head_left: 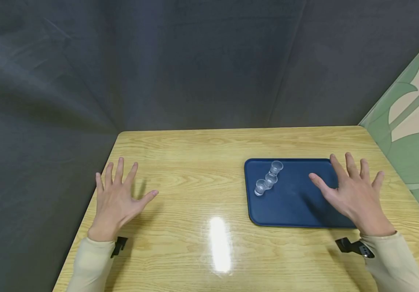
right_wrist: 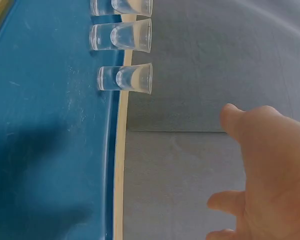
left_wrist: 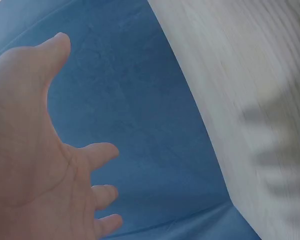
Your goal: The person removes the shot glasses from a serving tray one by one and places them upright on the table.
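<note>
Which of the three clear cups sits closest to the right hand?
The far cup at the row's back end; the right hand lies nearer to it than to the middle and near cups.

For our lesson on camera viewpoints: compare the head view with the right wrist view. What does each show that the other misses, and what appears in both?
Only the head view shows the left hand, open over the wooden table, and the table's full top. Only the right wrist view shows the three small clear cups side-on, in a row. Both show the blue tray, the cups and the right hand, open with fingers spread.

Tray [head_left: 290,211] on table's [head_left: 195,154] right half, three cups [head_left: 269,179] in a row on tray's left part
</note>
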Demonstrator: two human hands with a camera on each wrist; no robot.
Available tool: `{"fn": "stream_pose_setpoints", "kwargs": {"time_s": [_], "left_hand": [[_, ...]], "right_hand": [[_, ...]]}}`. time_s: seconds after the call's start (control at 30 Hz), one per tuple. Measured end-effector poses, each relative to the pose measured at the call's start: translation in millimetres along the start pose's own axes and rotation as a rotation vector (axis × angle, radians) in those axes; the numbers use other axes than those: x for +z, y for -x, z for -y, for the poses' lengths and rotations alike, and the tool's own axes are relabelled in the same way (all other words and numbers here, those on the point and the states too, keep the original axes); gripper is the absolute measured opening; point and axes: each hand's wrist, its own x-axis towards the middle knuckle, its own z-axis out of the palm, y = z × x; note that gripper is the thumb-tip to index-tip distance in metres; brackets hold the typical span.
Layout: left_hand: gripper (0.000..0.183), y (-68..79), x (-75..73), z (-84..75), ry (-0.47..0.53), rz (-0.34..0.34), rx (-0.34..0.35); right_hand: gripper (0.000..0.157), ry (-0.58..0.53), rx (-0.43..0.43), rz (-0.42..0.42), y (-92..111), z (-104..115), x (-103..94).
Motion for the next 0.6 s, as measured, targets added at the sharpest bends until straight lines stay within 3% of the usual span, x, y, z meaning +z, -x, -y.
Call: {"fn": "stream_pose_setpoints", "kwargs": {"time_s": [0.3,0.43,0.6], "left_hand": [[0.105,-2.7,14.0,-13.0,0.001,0.05,0.036],[0.098,-4.9,23.2,-27.9,0.019,0.045,0.074],[0.086,-8.8,33.3,-54.2,0.08,-0.001,0.126]], "right_hand": [[0.091,-0.014,0.001,0.03,-4.8,-6.3,-8.5],[0.087,-0.061,-0.008,0.02,-11.1,-14.0,-13.5],[0.076,-0.146,0.08,-0.013,-23.6,-31.6,-10.5]]}}
